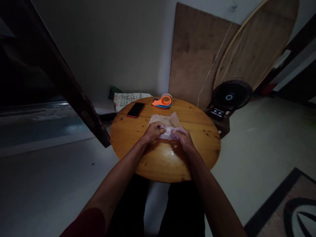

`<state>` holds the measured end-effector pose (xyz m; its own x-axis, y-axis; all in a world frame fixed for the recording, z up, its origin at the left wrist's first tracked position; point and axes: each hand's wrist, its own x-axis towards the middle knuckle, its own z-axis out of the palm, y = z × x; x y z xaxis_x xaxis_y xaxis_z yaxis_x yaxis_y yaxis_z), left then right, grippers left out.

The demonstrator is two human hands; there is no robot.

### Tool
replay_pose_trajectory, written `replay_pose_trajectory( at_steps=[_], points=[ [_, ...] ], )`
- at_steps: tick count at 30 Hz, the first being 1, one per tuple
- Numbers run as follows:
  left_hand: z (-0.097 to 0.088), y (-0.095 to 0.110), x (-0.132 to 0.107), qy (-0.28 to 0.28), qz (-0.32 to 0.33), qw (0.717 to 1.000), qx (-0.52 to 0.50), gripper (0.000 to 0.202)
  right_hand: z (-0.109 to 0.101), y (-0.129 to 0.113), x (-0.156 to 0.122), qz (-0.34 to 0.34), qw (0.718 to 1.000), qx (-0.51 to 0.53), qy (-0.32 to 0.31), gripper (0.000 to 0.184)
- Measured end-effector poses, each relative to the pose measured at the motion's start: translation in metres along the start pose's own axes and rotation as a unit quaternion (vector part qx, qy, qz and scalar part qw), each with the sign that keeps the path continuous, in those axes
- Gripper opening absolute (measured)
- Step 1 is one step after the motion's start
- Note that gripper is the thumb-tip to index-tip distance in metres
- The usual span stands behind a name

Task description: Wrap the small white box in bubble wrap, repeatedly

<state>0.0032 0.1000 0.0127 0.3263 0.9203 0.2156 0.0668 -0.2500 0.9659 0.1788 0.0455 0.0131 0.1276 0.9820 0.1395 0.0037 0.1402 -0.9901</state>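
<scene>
A small round wooden table (158, 161) stands in front of me in dim light. On its middle lies a crumpled sheet of clear plastic wrap (165, 121) with something pale folded in it. My left hand (153, 130) grips the wrap's near left edge with curled fingers. My right hand (183, 137) pinches the near right edge, where the plastic looks purplish. Both hands rest on the tabletop, close together.
A dark phone with a red edge (135, 109) lies at the table's far left. An orange and blue tape dispenser (163, 101) sits at the far edge. A black fan (230, 95), wooden boards (197, 52) and a printed sack (125, 98) stand behind. A dark beam (74, 89) slants at left.
</scene>
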Motion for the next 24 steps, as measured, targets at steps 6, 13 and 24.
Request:
replay_pose_trajectory(
  at_steps=[6, 13, 24],
  points=[
    [0.0014, 0.0038, -0.0036, -0.001, -0.003, 0.999, -0.036, 0.019, 0.0013, -0.0009, -0.0002, -0.011, 1.000, -0.017, 0.012, 0.020],
    [0.0023, 0.0033, -0.0061, 0.002, -0.010, 0.999, -0.037, 0.016, 0.0031, -0.0060, -0.0029, -0.012, 0.999, -0.049, 0.019, 0.019],
    [0.0037, -0.0015, -0.0055, -0.010, 0.010, 0.999, -0.033, 0.013, 0.0043, -0.0072, -0.0047, 0.032, 0.996, -0.068, 0.041, 0.023]
  ],
)
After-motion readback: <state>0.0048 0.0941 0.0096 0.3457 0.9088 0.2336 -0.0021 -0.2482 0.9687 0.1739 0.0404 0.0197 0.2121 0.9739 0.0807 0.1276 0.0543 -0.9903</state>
